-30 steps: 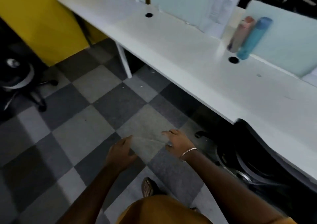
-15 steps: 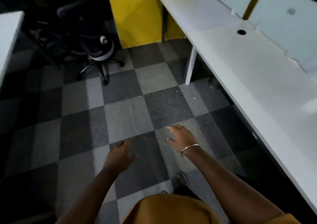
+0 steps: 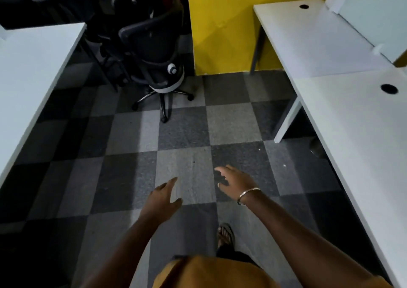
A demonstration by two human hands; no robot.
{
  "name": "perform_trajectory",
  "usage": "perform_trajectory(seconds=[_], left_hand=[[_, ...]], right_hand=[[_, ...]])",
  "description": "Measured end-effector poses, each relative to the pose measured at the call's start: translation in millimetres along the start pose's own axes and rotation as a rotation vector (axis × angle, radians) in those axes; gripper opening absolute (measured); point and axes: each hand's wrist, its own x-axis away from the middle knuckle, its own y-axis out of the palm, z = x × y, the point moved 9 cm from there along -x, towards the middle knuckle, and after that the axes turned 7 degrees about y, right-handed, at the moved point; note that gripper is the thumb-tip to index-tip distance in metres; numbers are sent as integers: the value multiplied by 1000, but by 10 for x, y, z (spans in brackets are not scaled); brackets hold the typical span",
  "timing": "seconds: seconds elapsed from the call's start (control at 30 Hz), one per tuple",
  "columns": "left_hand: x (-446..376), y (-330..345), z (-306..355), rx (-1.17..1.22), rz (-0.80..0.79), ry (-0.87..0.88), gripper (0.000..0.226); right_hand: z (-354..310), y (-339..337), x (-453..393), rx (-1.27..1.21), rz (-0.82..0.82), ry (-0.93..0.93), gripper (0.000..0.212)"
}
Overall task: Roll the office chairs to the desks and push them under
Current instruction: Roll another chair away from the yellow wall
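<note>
Ahead, both arms stretched forward over the checkered carpet floor (image 3: 187,173), palms down, nothing held. Left hand (image 3: 164,196) with fingers straight and relaxed, thumb spread out, grip wide and empty. Right hand (image 3: 236,180) likewise loose, fingers slightly fanned, grip wide, a thin metal bangle (image 3: 247,195) at the wrist. Well apart from both hands, up the aisle: black office chair (image 3: 154,51) on a chromed star base with castors, standing on the floor beside the yellow wall panel (image 3: 222,27), backrest turned toward the camera, not tucked under anything. Possibly a second dark chair behind it, too murky to tell. Left table (image 3: 33,67) white, running along the left edge. Right table (image 3: 343,102) white, along the right edge, with round cable holes and pale divider screens (image 3: 374,9) along its back. Sandalled foot (image 3: 225,234) on the carpet below the right forearm, an orange garment at the bottom.
</note>
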Motion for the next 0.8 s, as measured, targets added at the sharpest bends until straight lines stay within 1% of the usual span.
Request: perform_trajectory(seconds=[0.13, 0.27, 0.5, 0.67, 0.8], left_hand=[[-471, -308, 31, 33, 42, 7, 83], [-938, -645, -157, 57, 80, -15, 81], [-1936, -1241, -859, 72, 91, -83, 79], [-2756, -1930, -1406, 74, 54, -110, 77], [-3458, -2597, -1756, 58, 38, -100, 77]], right_hand=[[-269, -397, -602, 10, 8, -69, 56], [-490, -617, -1222, 30, -13, -102, 56], [-1026, -875, -2496, 89, -26, -129, 55], [-1588, -1098, -3479, 115, -59, -94, 56], [-2010, -1309, -4193, 72, -24, -87, 55]])
